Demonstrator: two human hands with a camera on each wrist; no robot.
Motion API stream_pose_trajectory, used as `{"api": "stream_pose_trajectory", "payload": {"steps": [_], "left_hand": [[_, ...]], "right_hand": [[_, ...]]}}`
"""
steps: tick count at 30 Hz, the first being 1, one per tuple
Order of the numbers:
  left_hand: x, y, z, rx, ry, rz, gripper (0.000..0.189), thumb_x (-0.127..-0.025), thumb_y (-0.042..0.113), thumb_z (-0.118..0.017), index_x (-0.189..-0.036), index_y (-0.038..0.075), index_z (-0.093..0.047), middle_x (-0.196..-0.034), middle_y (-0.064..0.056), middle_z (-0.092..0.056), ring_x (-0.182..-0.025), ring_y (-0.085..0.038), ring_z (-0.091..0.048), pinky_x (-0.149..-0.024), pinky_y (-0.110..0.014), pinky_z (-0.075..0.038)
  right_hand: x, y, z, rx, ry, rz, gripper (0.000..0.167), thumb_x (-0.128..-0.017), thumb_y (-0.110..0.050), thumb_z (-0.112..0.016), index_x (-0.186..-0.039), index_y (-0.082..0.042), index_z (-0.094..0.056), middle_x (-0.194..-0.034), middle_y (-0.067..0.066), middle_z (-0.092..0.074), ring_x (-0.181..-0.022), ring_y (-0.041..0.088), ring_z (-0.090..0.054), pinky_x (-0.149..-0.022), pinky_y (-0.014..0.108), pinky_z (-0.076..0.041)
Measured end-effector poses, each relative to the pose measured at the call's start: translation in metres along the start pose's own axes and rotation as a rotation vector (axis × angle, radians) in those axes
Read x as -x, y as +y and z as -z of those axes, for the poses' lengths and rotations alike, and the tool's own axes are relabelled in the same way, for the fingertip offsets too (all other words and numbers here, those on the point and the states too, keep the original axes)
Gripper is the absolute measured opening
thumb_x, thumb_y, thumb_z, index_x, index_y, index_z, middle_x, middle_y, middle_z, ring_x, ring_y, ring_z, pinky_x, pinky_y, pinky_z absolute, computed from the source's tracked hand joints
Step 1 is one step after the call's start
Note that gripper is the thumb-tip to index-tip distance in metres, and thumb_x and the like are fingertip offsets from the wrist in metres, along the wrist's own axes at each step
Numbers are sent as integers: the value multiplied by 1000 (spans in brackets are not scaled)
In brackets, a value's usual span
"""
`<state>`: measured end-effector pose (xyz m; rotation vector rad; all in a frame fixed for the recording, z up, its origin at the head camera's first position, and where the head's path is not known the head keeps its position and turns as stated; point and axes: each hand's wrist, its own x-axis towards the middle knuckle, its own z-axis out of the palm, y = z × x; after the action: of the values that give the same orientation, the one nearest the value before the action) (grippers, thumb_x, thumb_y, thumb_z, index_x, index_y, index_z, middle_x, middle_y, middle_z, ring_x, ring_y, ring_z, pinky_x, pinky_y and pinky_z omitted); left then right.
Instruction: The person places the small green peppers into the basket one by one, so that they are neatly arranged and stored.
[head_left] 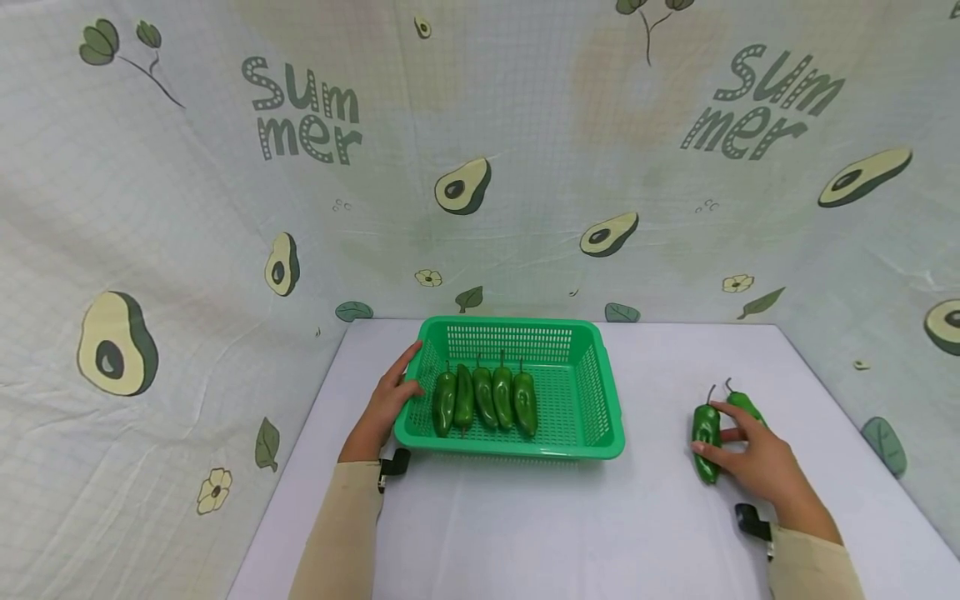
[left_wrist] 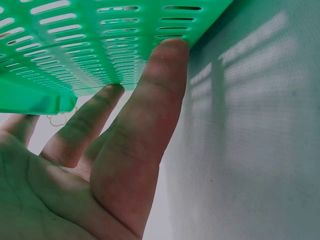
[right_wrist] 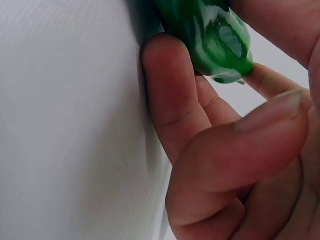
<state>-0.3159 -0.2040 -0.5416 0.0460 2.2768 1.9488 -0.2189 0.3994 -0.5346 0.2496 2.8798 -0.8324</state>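
Observation:
A green plastic basket (head_left: 510, 451) stands on the white table, with several green jalapeño peppers (head_left: 483, 398) lying side by side in its left half. At the basket's left end rests my left hand (head_left: 381, 412); its extended fingers touch the slotted outer wall (left_wrist: 112, 37) in the left wrist view. Off to the right, my right hand (head_left: 768, 468) pinches a green jalapeño pepper (head_left: 706, 429) between thumb and fingers, at table level. The right wrist view shows that pepper's glossy end (right_wrist: 220, 47) among the fingers. Another jalapeño (head_left: 744, 404) lies just beyond, partly covered by the hand.
The white tabletop (head_left: 570, 533) spans between the two arms. Behind it hangs a pale cloth (head_left: 525, 108) printed with avocados and lettering, and the cloth also rises along both sides. A black wrist device (head_left: 752, 521) sits by the right cuff.

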Motion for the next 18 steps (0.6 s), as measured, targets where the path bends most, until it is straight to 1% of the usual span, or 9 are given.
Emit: {"api": "stream_pose_trajectory", "payload": {"steps": [7, 10, 13, 18], "left_hand": [[1, 0, 0, -2, -1, 8, 91, -84, 7, -58, -159, 54, -38, -152, -17, -53, -118, -35, -58, -84, -41, -55], [1, 1, 0, -3, 0, 7, 91, -84, 6, -58, -159, 55, -38, -151, -18, -54, -116, -36, -59, -83, -41, -55], [0, 1, 0, -4, 1, 7, 91, -84, 6, -58, -158, 55, -39, -150, -18, -55, -115, -37, -60, -82, -40, -55], [1, 2, 0, -6, 7, 6, 91, -83, 7, -58, -158, 56, -39, -150, -17, -55, -115, -35, -60, -82, -40, -55]], "right_hand": [[1, -1, -2, -24, 14, -13, 110, -84, -68, -77, -165, -9, -31, -127, 33, -64, -107, 49, -63, -73, 55, -53], [1, -1, -3, -24, 29, 8, 108, -85, -68, -77, -164, -9, -32, -125, 33, -65, -104, 48, -65, -73, 56, -52], [1, -2, -5, -25, 39, 22, 106, -85, -66, -78, -163, -9, -34, -122, 32, -66, -101, 44, -67, -70, 52, -53], [-1, -4, -5, -30, 13, 14, 105, -85, -64, -79, -161, -8, -34, -120, 30, -66, -99, 41, -67, -68, 48, -54]]}}
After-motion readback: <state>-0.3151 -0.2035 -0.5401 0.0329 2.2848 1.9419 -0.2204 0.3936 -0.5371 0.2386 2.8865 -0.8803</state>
